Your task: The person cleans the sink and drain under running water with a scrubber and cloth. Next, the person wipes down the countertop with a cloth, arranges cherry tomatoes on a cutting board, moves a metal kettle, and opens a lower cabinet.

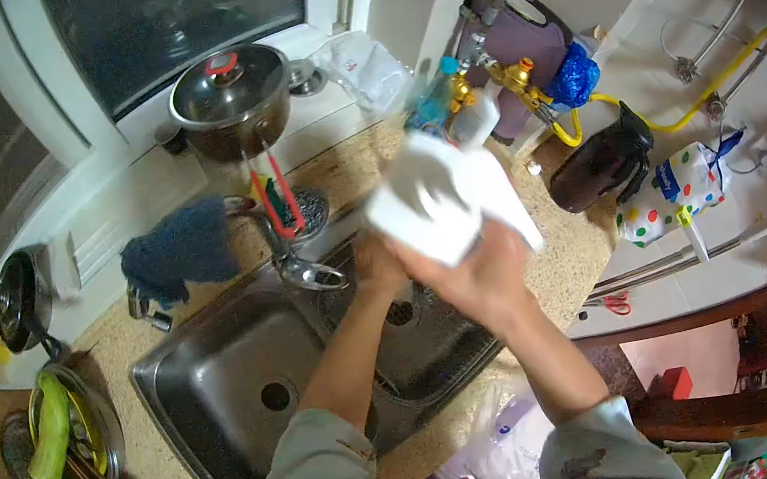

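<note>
A white, box-like object (434,206) with flat sides is held above the right basin, smeared by motion, so its exact kind cannot be made out. My right hand (486,273) is closed around its lower right side. At the lower left edge, my left hand (378,266) touches the same object, its fingers partly hidden and blurred. Just left of my hands, the tap (308,274) reaches over the double steel sink (213,370).
A lidded pot (231,113) stands on the window ledge. A blue cloth (178,254) hangs behind the sink. To the right are a dark jug (599,163) and a dotted pack (675,191). A green vegetable (50,427) lies on a pan at left.
</note>
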A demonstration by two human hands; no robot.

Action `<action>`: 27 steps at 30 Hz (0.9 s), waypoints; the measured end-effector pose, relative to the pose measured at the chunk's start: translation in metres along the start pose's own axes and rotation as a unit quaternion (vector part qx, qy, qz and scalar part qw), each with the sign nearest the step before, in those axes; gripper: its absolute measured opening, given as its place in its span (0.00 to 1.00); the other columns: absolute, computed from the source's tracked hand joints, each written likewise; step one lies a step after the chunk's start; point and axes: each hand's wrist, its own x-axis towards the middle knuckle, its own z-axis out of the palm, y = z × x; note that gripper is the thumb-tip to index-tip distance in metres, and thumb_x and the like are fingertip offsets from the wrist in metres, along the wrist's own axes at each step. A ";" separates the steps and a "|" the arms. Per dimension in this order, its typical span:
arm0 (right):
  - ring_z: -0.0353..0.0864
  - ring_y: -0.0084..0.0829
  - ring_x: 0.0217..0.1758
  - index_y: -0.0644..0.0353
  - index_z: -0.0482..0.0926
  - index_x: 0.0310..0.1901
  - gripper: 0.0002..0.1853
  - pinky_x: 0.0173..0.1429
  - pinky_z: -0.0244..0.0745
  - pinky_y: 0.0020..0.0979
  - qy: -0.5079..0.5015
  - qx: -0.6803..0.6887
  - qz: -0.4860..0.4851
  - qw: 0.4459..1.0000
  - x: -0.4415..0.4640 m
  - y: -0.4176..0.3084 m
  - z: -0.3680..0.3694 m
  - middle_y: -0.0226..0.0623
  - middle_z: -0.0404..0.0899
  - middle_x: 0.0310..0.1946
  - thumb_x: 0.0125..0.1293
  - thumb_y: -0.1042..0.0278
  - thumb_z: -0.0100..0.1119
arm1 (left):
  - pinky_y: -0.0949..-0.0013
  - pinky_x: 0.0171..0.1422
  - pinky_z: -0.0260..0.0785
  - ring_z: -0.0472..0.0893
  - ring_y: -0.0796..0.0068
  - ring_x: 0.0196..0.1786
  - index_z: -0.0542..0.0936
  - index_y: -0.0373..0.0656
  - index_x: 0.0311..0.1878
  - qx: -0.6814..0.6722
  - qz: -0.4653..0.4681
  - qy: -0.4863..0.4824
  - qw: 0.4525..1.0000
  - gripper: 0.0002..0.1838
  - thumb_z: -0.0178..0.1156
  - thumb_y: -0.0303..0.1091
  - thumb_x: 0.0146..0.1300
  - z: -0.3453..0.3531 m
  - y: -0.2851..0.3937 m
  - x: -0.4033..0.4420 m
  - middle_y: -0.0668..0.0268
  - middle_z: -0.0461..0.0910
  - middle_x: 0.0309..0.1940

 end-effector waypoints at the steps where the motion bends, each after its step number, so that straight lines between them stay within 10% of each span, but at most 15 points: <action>1: 0.75 0.46 0.53 0.63 0.67 0.57 0.40 0.57 0.72 0.39 0.017 0.004 0.001 1.000 0.017 -0.003 0.013 0.47 0.73 0.49 0.42 0.59 0.77 | 0.52 0.57 0.70 0.75 0.50 0.53 0.75 0.42 0.53 0.048 -0.005 0.089 0.995 0.20 0.58 0.38 0.59 0.023 -0.010 -0.007 0.51 0.75 0.51; 9: 0.76 0.52 0.50 0.66 0.70 0.50 0.36 0.54 0.73 0.43 0.081 -0.033 0.033 0.996 0.093 0.066 0.131 0.52 0.75 0.43 0.43 0.56 0.77 | 0.50 0.58 0.70 0.76 0.47 0.55 0.74 0.37 0.56 -0.128 -0.012 -0.003 0.992 0.23 0.62 0.34 0.57 0.045 -0.027 -0.101 0.48 0.77 0.53; 12: 0.73 0.51 0.56 0.74 0.64 0.57 0.47 0.60 0.70 0.41 0.065 -0.027 0.107 0.992 0.100 0.083 0.146 0.58 0.73 0.50 0.41 0.54 0.80 | 0.54 0.50 0.76 0.81 0.55 0.50 0.71 0.35 0.60 -0.630 -0.308 -0.022 0.713 0.25 0.60 0.30 0.59 0.068 -0.023 -0.135 0.55 0.78 0.51; 17: 0.66 0.53 0.65 0.79 0.52 0.65 0.53 0.71 0.60 0.39 0.074 -0.032 0.058 0.995 0.085 0.110 0.153 0.65 0.65 0.60 0.48 0.56 0.76 | 0.62 0.43 0.80 0.84 0.63 0.39 0.75 0.31 0.53 -0.854 -0.274 -0.203 0.393 0.20 0.58 0.28 0.57 0.017 -0.032 -0.155 0.55 0.80 0.42; 20: 0.59 0.50 0.73 0.74 0.52 0.69 0.42 0.75 0.53 0.38 -0.006 -0.096 0.027 0.995 0.024 0.094 0.128 0.63 0.59 0.67 0.62 0.62 0.63 | 0.61 0.45 0.81 0.84 0.62 0.41 0.74 0.33 0.53 -0.855 -0.242 -0.134 0.439 0.20 0.56 0.28 0.56 0.079 -0.076 -0.165 0.54 0.80 0.44; 22: 0.61 0.43 0.72 0.67 0.62 0.67 0.29 0.74 0.54 0.36 -0.095 0.052 0.105 0.989 -0.022 0.070 0.072 0.54 0.62 0.68 0.68 0.65 0.55 | 0.60 0.47 0.80 0.83 0.60 0.43 0.73 0.34 0.55 -0.897 -0.213 -0.162 0.352 0.22 0.55 0.30 0.56 0.066 -0.063 -0.166 0.53 0.79 0.46; 25: 0.72 0.37 0.65 0.64 0.72 0.60 0.18 0.69 0.62 0.34 0.029 0.130 0.249 0.959 -0.084 0.074 0.008 0.47 0.75 0.58 0.70 0.72 0.50 | 0.59 0.50 0.80 0.82 0.57 0.45 0.72 0.35 0.58 -0.925 -0.164 -0.212 0.268 0.24 0.54 0.33 0.56 0.050 -0.047 -0.154 0.52 0.78 0.49; 27: 0.65 0.37 0.69 0.60 0.68 0.65 0.24 0.71 0.60 0.36 0.036 0.179 0.314 0.932 -0.117 0.078 -0.012 0.47 0.68 0.64 0.68 0.68 0.54 | 0.58 0.51 0.78 0.81 0.54 0.48 0.68 0.38 0.64 -0.896 -0.147 -0.156 0.389 0.30 0.55 0.40 0.59 0.061 -0.042 -0.142 0.51 0.75 0.55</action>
